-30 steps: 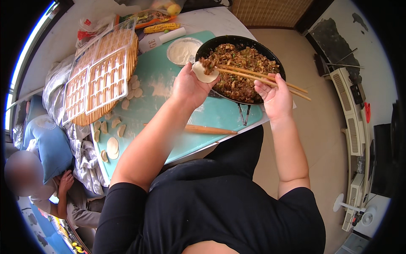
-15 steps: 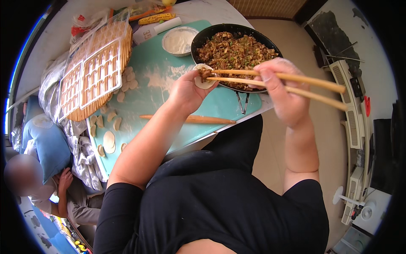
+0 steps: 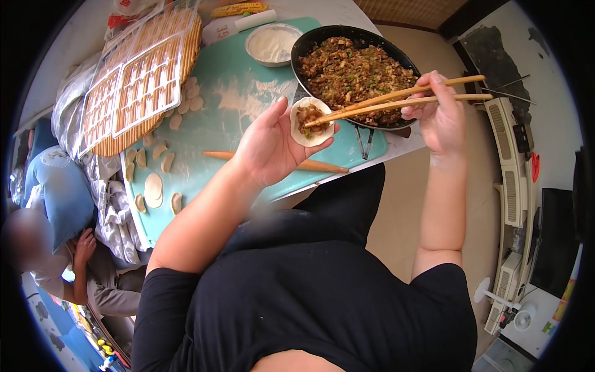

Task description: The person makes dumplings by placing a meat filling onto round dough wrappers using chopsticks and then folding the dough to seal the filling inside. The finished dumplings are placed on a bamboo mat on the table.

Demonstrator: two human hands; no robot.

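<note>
My left hand (image 3: 266, 147) is turned palm up, with a round dumpling wrapper (image 3: 308, 141) resting on its fingers. Brown chopped filling (image 3: 312, 115) lies in the middle of the wrapper. Between the fingers of my right hand (image 3: 441, 118) is a pair of wooden chopsticks (image 3: 365, 107), their tips touching that filling. Just beyond, a black pan (image 3: 296, 71) holds a large amount of the same chopped filling with green bits. A tapered wooden rolling pin (image 3: 323, 166) lies on the green mat (image 3: 217, 127), partly hidden by my left forearm.
Folded dumplings (image 3: 168, 162) and flat wrappers (image 3: 154, 193) lie at the mat's left, more wrappers (image 3: 193, 92) farther back. A flour bowl (image 3: 273, 62) stands beside the pan. Clear plastic trays (image 3: 149, 74) lie on a round woven board. Another person (image 3: 80, 248) sits at the left.
My left hand has opened flatter and come slightly nearer, turning the wrapper upward so the filling shows. The right hand has shifted a little right, drawing the chopsticks partly back from the wrapper.
</note>
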